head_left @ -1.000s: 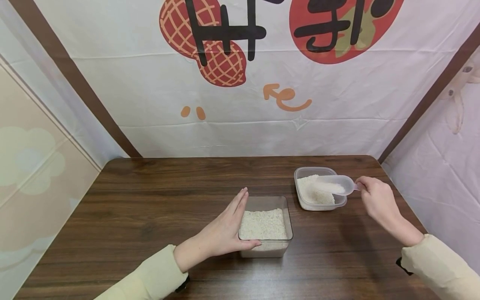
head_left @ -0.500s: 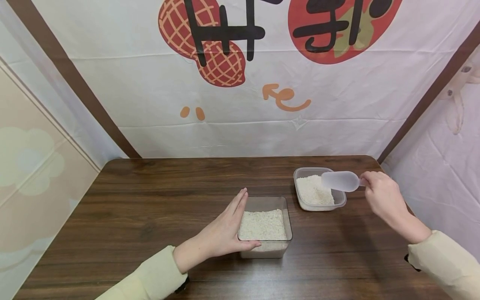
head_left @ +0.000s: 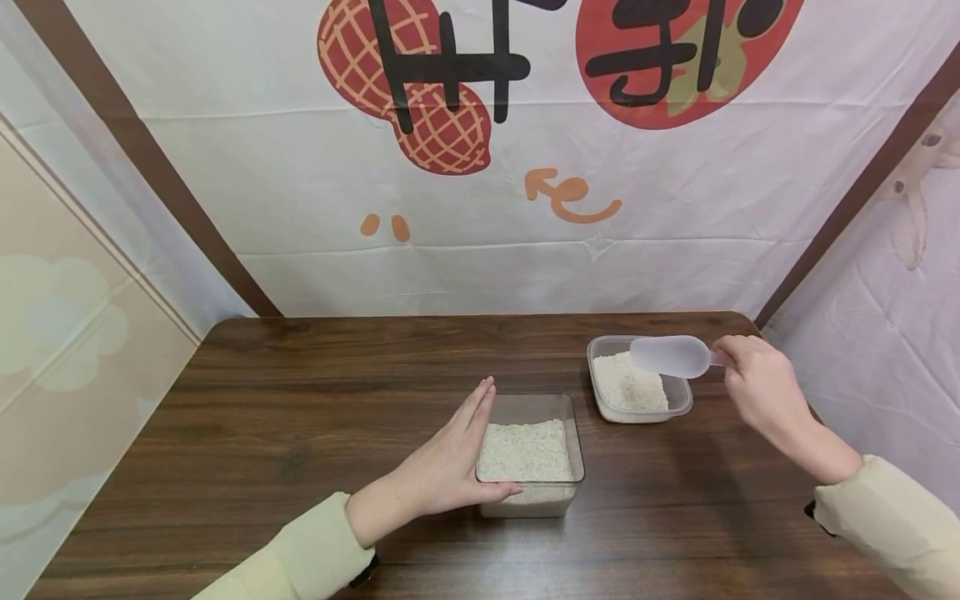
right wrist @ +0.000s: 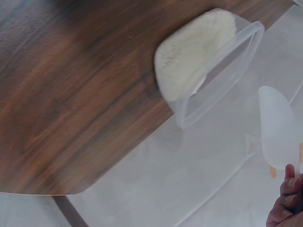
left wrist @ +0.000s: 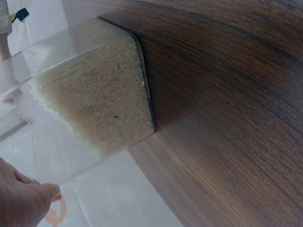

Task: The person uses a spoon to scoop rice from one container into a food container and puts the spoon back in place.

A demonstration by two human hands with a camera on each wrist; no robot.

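The right hand (head_left: 757,383) pinches a translucent scoop (head_left: 670,356) by its handle, long axis level, bowl pointing left over the rice container (head_left: 678,404); the left hand (head_left: 450,467), fingers straight, braces the square rice box (head_left: 576,442).

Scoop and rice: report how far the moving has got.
Done: both the square container and the rounded container hold rice. In hand: the right hand holds the scoop, seemingly empty, over the rounded container; the left hand steadies the square one. Left: unclear.
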